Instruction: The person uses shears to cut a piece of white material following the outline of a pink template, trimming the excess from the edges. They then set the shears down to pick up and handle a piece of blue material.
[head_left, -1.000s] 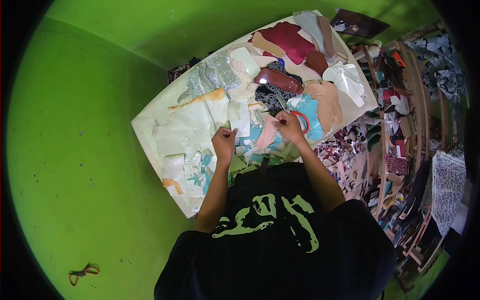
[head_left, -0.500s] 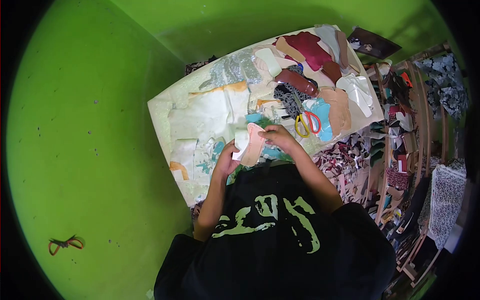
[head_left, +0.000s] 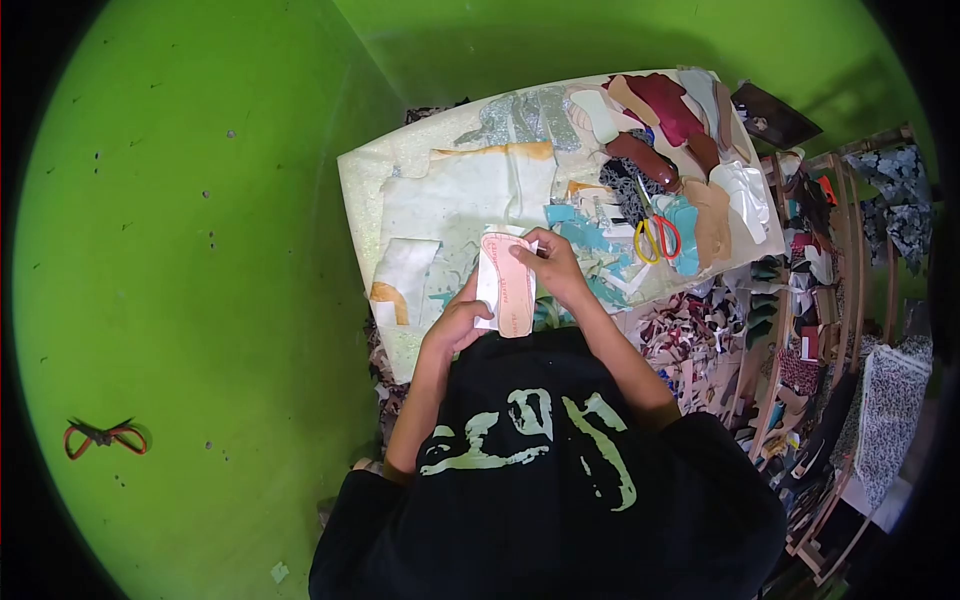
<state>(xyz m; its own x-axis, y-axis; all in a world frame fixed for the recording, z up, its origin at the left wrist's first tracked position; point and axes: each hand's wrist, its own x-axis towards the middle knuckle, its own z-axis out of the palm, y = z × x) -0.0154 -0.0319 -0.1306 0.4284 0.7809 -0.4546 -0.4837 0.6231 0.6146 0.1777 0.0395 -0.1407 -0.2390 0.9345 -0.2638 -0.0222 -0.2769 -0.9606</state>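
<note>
A pink, insole-shaped piece (head_left: 514, 290) with red lettering lies flat against a white piece (head_left: 487, 285), whose edges show beside it. My left hand (head_left: 463, 318) pinches both at the lower left, with its thumb on the white piece. At the upper right, my right hand (head_left: 552, 268) grips the pair, thumb pressed on the pink face. The fingers behind are hidden. Beyond my hands, teal scraps (head_left: 590, 235) are strewn on the table (head_left: 360, 190). Scissors (head_left: 657, 240) with a yellow and a red handle lie to the right of my right hand.
A large white sheet (head_left: 465, 190) with a brown edge covers the table's left part. A shiny brown piece (head_left: 642, 160) and maroon material (head_left: 672, 108) lie at the back right. Shelves (head_left: 850, 250) full of scraps stand at right; another pair of scissors (head_left: 105, 438) hangs on the green wall.
The pink piece has turned more upright and now overlaps most of the white piece. My right hand has shifted onto its upper part. The whole view has swung left.
</note>
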